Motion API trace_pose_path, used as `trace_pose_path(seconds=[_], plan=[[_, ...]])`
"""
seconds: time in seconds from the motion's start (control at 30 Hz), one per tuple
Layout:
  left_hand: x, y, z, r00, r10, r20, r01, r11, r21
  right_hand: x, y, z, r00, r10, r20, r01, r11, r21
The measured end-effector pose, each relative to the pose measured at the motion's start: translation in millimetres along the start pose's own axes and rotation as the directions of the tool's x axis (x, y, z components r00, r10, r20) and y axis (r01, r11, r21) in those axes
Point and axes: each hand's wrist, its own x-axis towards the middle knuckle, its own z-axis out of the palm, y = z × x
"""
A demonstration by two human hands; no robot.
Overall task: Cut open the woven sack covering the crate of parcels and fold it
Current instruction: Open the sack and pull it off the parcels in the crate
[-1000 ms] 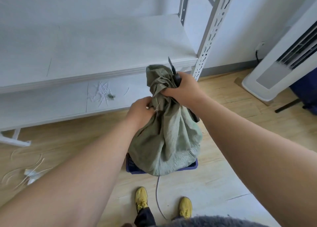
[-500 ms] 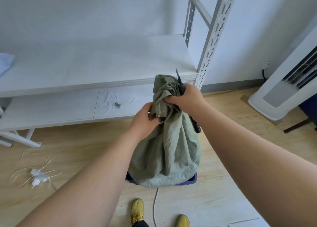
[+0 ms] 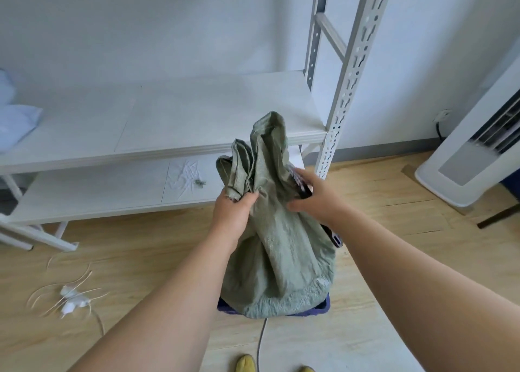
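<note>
A grey-green woven sack (image 3: 281, 259) stands on the floor over a dark blue crate (image 3: 320, 311), of which only the bottom rim shows. The parcels are hidden. The sack's mouth is loose and its folds stick upward. My left hand (image 3: 235, 208) grips the bunched fabric at the neck on the left. On the neck's right side rests my right hand (image 3: 315, 200), curled round a black-handled knife (image 3: 300, 181). The handle's lower end shows below my wrist, and I cannot make out the blade.
A white metal shelf rack (image 3: 197, 146) stands right behind the sack, its slotted upright (image 3: 346, 90) just to the right. A white tower appliance (image 3: 472, 160) is at far right. Cut ties (image 3: 70, 298) lie on the wooden floor at left, a cable (image 3: 261, 340) by my yellow shoes.
The sack's tied neck has opened and its folds now stand up loose. My right hand with the knife has dropped from the top of the neck to its right side.
</note>
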Motion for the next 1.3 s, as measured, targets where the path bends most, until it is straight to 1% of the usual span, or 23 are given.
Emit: trace_pose_path(seconds=[0.13,0.23,0.3,0.33,0.4,0.47,0.5,0.57,0.63,0.7,0.73,0.77,0.83,0.87,0.9,0.97,1.0,1.03,1.07,1.13,1.2,1.23,1.3], plan=[[-4.7,5.7,-3.5,0.974,0.086,0.209,-0.093,0.995,0.027,-0.2,6.2,20.5,0.995,0.095,-0.011,-0.091,0.971,0.222],[-1.8,3.5,-1.8,0.925,0.133,0.355,-0.194,0.971,0.142,4.1,-3.0,23.2,0.993,0.118,-0.028,-0.106,0.956,0.273],[7.2,2.5,-1.6,0.942,0.147,0.301,-0.216,0.953,0.212,5.4,-10.7,21.4,0.994,0.108,-0.035,-0.095,0.961,0.261],[13.0,4.1,-2.7,0.964,0.149,0.22,-0.197,0.956,0.217,5.9,-16.8,19.2,0.994,0.087,-0.067,-0.069,0.968,0.242],[21.9,11.0,-9.6,0.987,0.159,0.016,-0.16,0.977,0.145,7.8,-30.7,12.6,0.975,0.01,-0.22,0.038,0.976,0.213],[28.7,18.3,-17.3,0.973,0.197,-0.119,-0.183,0.976,0.121,11.1,-43.3,3.3,0.937,-0.036,-0.349,0.127,0.962,0.242],[30.3,22.5,-20.5,0.972,0.205,-0.114,-0.183,0.966,0.183,12.1,-47.1,-0.4,0.939,-0.026,-0.344,0.114,0.965,0.238],[31.1,25.3,-23.6,0.98,0.197,-0.005,-0.18,0.904,0.387,9.7,-46.7,-3.8,0.972,0.077,-0.222,-0.045,0.988,0.146],[33.8,31.2,-25.2,0.976,0.212,-0.04,-0.182,0.909,0.375,8.2,-49.7,-5.7,0.964,0.137,-0.227,-0.113,0.987,0.115],[32.5,40.0,-26.5,0.959,0.242,-0.144,-0.212,0.957,0.197,7.6,-58.2,-8.0,0.917,0.038,-0.397,0.06,0.971,0.232],[31.5,41.0,-26.1,0.962,0.243,-0.121,-0.22,0.959,0.177,8.4,-61.1,-7.6,0.903,0.015,-0.428,0.111,0.957,0.269],[29.5,39.5,-24.7,0.973,0.231,-0.028,-0.218,0.948,0.231,8.5,-62.9,-5.9,0.918,0.015,-0.395,0.106,0.954,0.281],[24.2,28.6,-25.0,0.982,0.115,0.153,-0.166,0.908,0.384,4.2,-56.2,2.8,0.975,0.1,-0.198,-0.075,0.989,0.131],[24.1,26.2,-26.4,0.986,0.096,0.133,-0.143,0.903,0.406,3.2,-52.5,6.4,0.978,0.141,-0.155,-0.134,0.989,0.058],[25.1,27.4,-27.8,0.992,0.112,0.063,-0.127,0.923,0.362,3.2,-50.5,8.1,0.97,0.141,-0.198,-0.137,0.99,0.033],[28.7,31.5,-32.3,0.981,0.178,-0.074,-0.161,0.967,0.195,4.4,-53.5,7.5,0.919,0.065,-0.388,0.019,0.978,0.207],[29.7,33.2,-33.3,0.983,0.175,-0.051,-0.162,0.968,0.192,5.6,-53.8,6.4,0.914,0.06,-0.402,0.052,0.963,0.263],[28.9,33.4,-33.2,0.99,0.14,0.022,-0.141,0.959,0.248,5.2,-53.7,6.9,0.938,0.075,-0.34,0.013,0.969,0.248],[27.2,28.5,-32.6,0.992,0.088,0.086,-0.113,0.933,0.341,2.7,-51.1,8.8,0.967,0.122,-0.224,-0.092,0.986,0.141],[24.9,22.1,-32.4,0.997,0.054,0.063,-0.075,0.914,0.398,-1.0,-41.9,13.7,0.976,0.203,-0.083,-0.209,0.975,-0.081],[21.8,26.5,-31.8,1.0,-0.015,0.003,0.014,0.985,0.17,-6.6,-41.3,19.9,0.986,0.131,-0.108,-0.135,0.99,-0.037],[20.4,28.9,-30.2,0.997,-0.068,0.026,0.067,0.997,0.042,-10.4,-42.5,25.6,0.993,0.075,-0.09,-0.072,0.997,0.03],[15.1,34.1,-25.5,0.981,-0.12,0.151,0.132,0.989,-0.068,-17.5,-44.7,42.0,0.999,-0.024,-0.028,0.025,1.0,0.017]])
